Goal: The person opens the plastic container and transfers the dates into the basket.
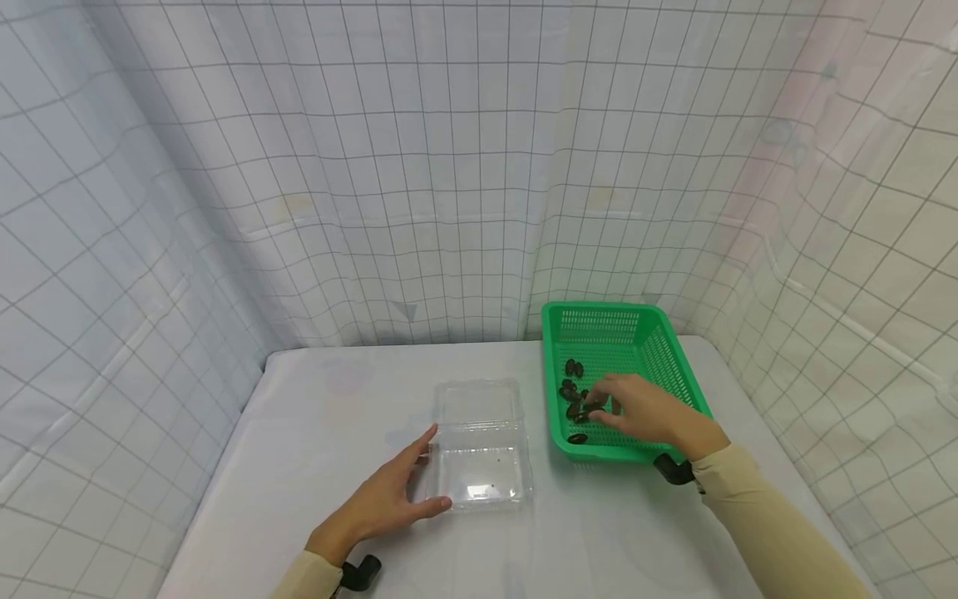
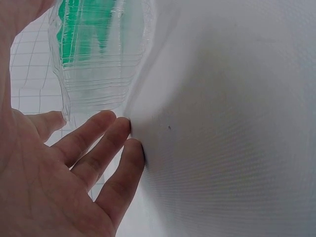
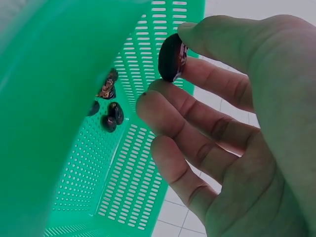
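My right hand (image 1: 636, 408) is over the green basket (image 1: 552, 374), pinching a glossy dark-brown date (image 3: 173, 58) between thumb and index finger; its other fingers are loosely bent. Below it, several more dates (image 1: 569, 391) lie toward the basket's left side. A clear plastic clamshell box (image 1: 479, 474) stands on the table with its lid (image 1: 477, 403) folded back. Spread along the box's left side is my left hand (image 1: 385, 497), with the thumb by the near left corner. In the left wrist view its fingertips (image 2: 122, 127) rest at the table surface beside the box, holding nothing.
A white cloth covers the table (image 1: 322, 399). Grid-patterned white curtains (image 1: 479, 183) close in the back and both sides. The basket stands right of the box, near the table's right side.
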`<state>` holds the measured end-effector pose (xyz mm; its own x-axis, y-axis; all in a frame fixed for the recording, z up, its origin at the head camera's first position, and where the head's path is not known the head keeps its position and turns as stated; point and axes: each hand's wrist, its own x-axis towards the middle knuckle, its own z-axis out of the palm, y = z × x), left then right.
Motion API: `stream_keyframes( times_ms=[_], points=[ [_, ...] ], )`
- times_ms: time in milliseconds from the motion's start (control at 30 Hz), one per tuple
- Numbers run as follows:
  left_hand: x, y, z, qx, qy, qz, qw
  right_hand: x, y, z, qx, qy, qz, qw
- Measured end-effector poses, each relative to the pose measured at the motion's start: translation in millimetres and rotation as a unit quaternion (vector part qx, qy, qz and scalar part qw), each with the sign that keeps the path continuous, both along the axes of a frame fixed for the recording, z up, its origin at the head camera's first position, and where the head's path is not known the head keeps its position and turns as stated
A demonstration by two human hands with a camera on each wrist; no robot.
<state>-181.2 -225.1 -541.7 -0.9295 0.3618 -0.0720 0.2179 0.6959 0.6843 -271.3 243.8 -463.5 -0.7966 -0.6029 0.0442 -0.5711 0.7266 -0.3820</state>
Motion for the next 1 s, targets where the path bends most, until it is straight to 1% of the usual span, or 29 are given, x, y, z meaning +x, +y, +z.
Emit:
stream_keyframes(
  times_ms=[300,500,600,733,867,1000],
  points=[
    [0.6,2,0.9,0.001,0.001,-0.001,1.0000,3.1,3,1.5,-0.005,-0.001,-0.024,1.000],
    [0.3,2,0.6,-0.001,0.001,-0.002,1.0000,4.1,5,1.0,-0.004,0.005,-0.028,1.000],
    [0.2,2,0.8,-0.002,0.000,-0.003,1.0000,5.7,5,-0.5,-0.009,0.019,-0.028,0.999],
    [0.9,3,2.3,-0.002,0.001,-0.002,1.0000,10.8,-1,-4.6,-0.032,0.052,-0.034,0.998],
    [2.0,3,4.5,-0.006,0.001,-0.002,1.0000,20.1,-9,-9.6,-0.057,0.068,-0.044,0.995],
    [2.7,3,7.0,-0.016,0.005,-0.002,0.9999,30.7,-17,-14.9,-0.068,0.084,-0.049,0.993]
  ],
)
